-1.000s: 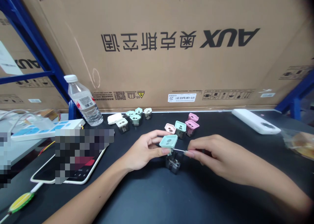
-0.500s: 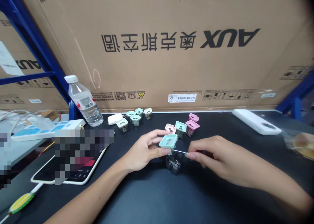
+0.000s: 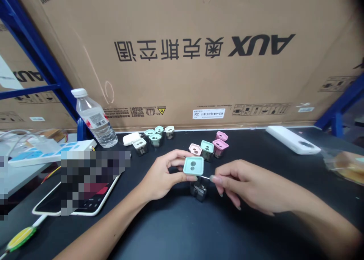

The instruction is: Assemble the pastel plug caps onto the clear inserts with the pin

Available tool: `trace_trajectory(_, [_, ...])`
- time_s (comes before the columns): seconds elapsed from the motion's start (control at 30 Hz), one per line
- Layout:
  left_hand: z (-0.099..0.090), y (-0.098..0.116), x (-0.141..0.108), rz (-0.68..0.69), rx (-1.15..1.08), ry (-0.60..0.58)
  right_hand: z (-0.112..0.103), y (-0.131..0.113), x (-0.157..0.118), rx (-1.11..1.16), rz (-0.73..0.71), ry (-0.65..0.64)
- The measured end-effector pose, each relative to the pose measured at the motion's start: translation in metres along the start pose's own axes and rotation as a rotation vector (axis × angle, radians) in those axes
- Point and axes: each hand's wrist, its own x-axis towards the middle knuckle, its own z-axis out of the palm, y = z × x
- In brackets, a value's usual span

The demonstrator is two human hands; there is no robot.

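Backdrop: from my remote seat I see a large cardboard carton [image 3: 199, 62], its AUX print upside down, behind a blue steel rack [image 3: 34, 51].

Tabletop: a black tabletop [image 3: 159, 233] carries a water bottle [image 3: 95, 119], a white power bank [image 3: 292, 140] and a phone [image 3: 98, 201], partly masked. A power strip [image 3: 36, 155] sits off to its left.

Nearby parts: mint and white square cups [image 3: 150, 138] stand toward the back, and pink and mint cups [image 3: 212, 146] stand nearer the middle.

Left grip: narrow; my view shows the left hand [image 3: 162, 172] pinching a mint square cap [image 3: 193, 166] with two round holes.

Right grip: narrow; the right hand [image 3: 250, 188] pinches a thin metal pin [image 3: 206, 177] that runs to the cap's edge.

Cap position: held in the air, just above a dark cup [image 3: 198, 191] standing on the tabletop.

Latest change: the cap's holed face now turns more squarely toward my camera, and the right hand sits slightly lower.
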Motion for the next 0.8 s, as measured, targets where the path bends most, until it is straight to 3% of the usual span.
trace_trajectory(0.13, [-0.0011,-0.0008,0.0019,-0.052,-0.006,-0.01,0.0027,-0.0025,-0.0009,-0.355,-0.218,0.23])
trace_trajectory(0.3, [0.0,-0.0028,0.0045,-0.086,-0.027,0.003,0.0042,-0.0026,-0.0043,-0.548,-0.266,0.338])
trace_trajectory(0.8, [0.0007,-0.0035,0.006,-0.112,-0.043,0.01,-0.0002,0.0022,-0.0027,-0.683,-0.223,0.376])
